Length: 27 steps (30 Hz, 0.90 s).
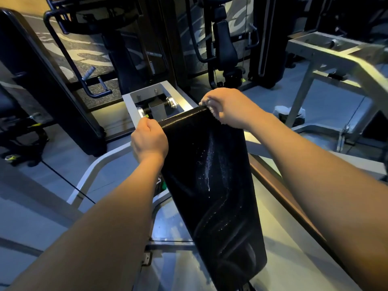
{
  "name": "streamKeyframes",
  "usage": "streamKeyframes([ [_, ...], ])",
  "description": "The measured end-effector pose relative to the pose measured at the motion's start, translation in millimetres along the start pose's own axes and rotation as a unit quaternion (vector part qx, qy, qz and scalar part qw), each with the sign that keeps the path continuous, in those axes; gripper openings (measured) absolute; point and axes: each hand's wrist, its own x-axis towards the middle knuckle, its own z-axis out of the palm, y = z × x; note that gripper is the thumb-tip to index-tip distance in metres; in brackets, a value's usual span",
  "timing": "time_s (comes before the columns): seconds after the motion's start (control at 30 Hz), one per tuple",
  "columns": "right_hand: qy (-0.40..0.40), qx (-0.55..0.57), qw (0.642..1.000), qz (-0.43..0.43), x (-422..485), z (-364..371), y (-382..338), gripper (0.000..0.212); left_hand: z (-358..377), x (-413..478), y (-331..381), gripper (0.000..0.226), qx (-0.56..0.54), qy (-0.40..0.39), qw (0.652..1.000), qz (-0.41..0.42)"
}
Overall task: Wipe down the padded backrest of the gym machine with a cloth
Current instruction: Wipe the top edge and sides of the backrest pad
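The black padded backrest [212,185] runs from the middle of the view down toward me, with wet streaks and droplets on its surface. My left hand [148,140] grips the backrest's far left corner, fingers curled over its edge. My right hand [228,107] sits at the far right corner and holds a white cloth [206,101], which shows only as a small bunch under the fingers against the pad's top edge.
A grey metal frame [134,101] with rollers stands just beyond the backrest's top. Grey frame tubes [90,177] run along the left and right of the pad. Dark gym machines [224,45] fill the back, and another grey frame [327,51] stands at the right.
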Motion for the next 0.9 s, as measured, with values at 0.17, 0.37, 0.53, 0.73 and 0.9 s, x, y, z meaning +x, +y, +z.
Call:
streamKeyframes([
  [0.17, 0.077, 0.095, 0.985, 0.122, -4.2, 6.9, 10.3, 0.027, -0.5, -1.1, 1.8, 0.033, 0.000, 0.005, 1.000, 0.002],
  [0.37, -0.013, 0.076, 0.988, 0.132, 13.1, -5.5, 8.1, 0.031, -1.5, -1.6, 2.0, 0.033, -0.001, -0.002, 1.000, 0.007],
  [0.53, 0.103, 0.163, 0.955, 0.223, -8.2, 8.6, 26.9, 0.035, -0.4, -2.8, 2.5, 0.033, 0.000, 0.012, 1.000, 0.014],
  [0.73, 0.087, 0.185, 0.960, 0.192, -18.9, 7.2, 25.4, 0.030, 0.3, -4.9, 5.0, 0.033, 0.013, 0.017, 1.000, 0.007],
  [0.9, 0.178, 0.236, 0.906, 0.301, -62.5, 47.8, 36.9, 0.030, 1.7, -4.9, 5.1, 0.033, 0.021, 0.024, 0.999, 0.007],
])
